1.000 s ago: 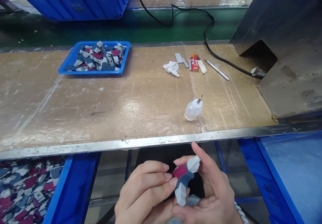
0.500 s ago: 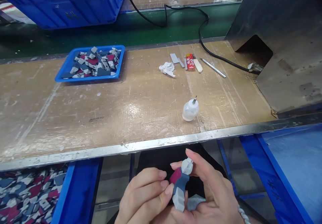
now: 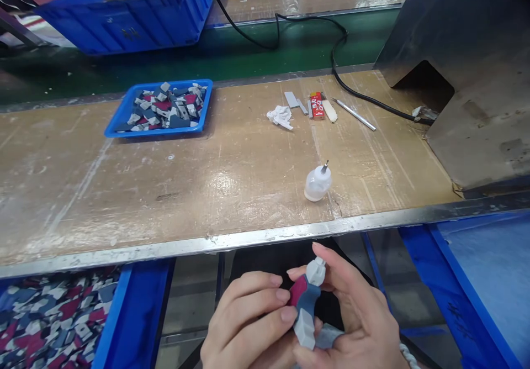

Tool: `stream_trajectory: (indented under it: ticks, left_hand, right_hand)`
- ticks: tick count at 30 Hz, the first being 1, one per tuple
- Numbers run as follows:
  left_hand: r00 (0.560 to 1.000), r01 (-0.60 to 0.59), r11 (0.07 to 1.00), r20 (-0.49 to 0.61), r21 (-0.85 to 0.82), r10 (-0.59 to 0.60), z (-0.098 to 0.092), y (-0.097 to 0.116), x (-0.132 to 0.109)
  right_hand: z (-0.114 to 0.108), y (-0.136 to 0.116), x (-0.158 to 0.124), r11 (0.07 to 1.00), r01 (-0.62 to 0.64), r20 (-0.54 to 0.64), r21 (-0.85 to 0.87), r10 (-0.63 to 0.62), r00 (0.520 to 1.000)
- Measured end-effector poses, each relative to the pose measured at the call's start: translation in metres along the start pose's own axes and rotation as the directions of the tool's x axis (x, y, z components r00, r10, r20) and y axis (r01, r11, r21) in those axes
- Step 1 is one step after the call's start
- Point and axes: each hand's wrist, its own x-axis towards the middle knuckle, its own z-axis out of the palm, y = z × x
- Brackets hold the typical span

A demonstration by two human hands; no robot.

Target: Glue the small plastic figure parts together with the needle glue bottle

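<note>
Between both hands, below the table's front edge, is a small block figure with pale grey, dark blue and crimson parts. My left hand presses its fingers against the crimson side. My right hand grips the figure by its pale top and lower end, the thumb and fingers curled round it. A further grey-blue piece shows at the right palm; whether it joins the figure is hidden. On the table ahead stands a small white bottle with a thin metal tip.
A blue tray of small coloured pieces lies at the back left. Crumpled tissue, a red packet and a metal pen-like tool lie farther back. Blue bins flank my lap, the left one full of pieces. A metal housing stands right.
The whole view has shifted slightly, so the table things sit a little farther right and lower. Both hands keep their hold on the figure with little change.
</note>
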Motion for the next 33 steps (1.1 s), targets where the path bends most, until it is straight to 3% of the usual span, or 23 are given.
stream_trajectory:
  ticks: [4, 10, 13, 16, 21, 29, 33]
  left_hand:
    - [0.999, 0.01, 0.998, -0.03, -0.062, -0.012, 0.004, 0.001, 0.008]
    - [1.0, 0.011, 0.983, -0.019, -0.184, -0.014, 0.003, -0.004, 0.006]
    - [1.0, 0.0, 0.976, -0.022, -0.219, -0.005, 0.001, -0.005, 0.003]
    - [1.0, -0.019, 0.967, 0.016, -0.253, 0.024, 0.0, -0.006, 0.004]
    - [0.999, -0.007, 0.957, 0.028, -0.291, 0.016, -0.001, -0.005, 0.005]
    - [1.0, 0.007, 0.948, 0.018, -0.318, -0.001, -0.001, -0.005, -0.003]
    - [1.0, 0.011, 0.956, 0.008, -0.292, -0.009, 0.0, -0.004, 0.004]
  right_hand:
    - [-0.006, 0.008, 0.003, 0.999, 0.019, 0.106, 0.03, -0.022, 0.994]
    - [-0.003, -0.002, 0.011, 0.986, 0.121, 0.067, 0.113, -0.129, 0.989]
    - [-0.004, -0.004, 0.012, 0.984, 0.112, 0.103, 0.139, -0.127, 0.987]
    - [-0.008, -0.006, 0.014, 0.987, 0.104, 0.124, 0.12, -0.119, 0.985]
    - [-0.012, -0.014, 0.021, 0.977, 0.212, 0.153, 0.039, -0.215, 0.965]
    - [-0.016, -0.017, 0.021, 0.983, 0.178, 0.174, 0.032, -0.181, 0.968]
    - [-0.011, -0.013, 0.019, 0.982, 0.179, 0.144, 0.069, -0.187, 0.972]
